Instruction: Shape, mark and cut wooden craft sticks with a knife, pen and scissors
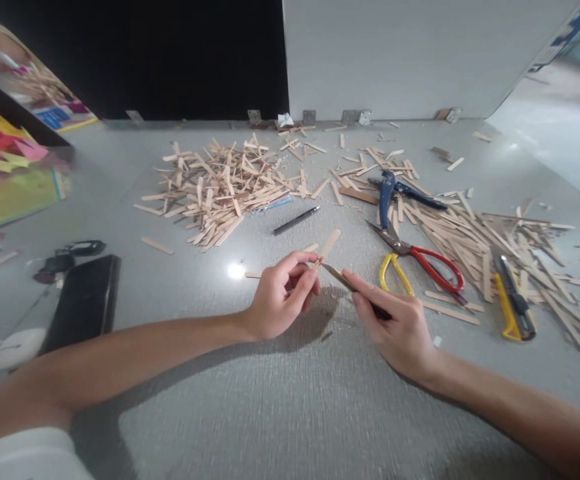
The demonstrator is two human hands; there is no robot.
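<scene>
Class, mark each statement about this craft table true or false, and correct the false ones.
1. The left hand pinches a wooden stick. True.
2. The right hand holds the scissors. False: the scissors lie on the table. The right hand holds a slim knife, its tip at the wooden stick.
3. A yellow utility knife lies to the right of the scissors. True.
4. The black phone lies among the sticks on the right. False: it lies at the left of the table, apart from the sticks.
5. A black pen lies near the left pile of sticks. True.
</scene>
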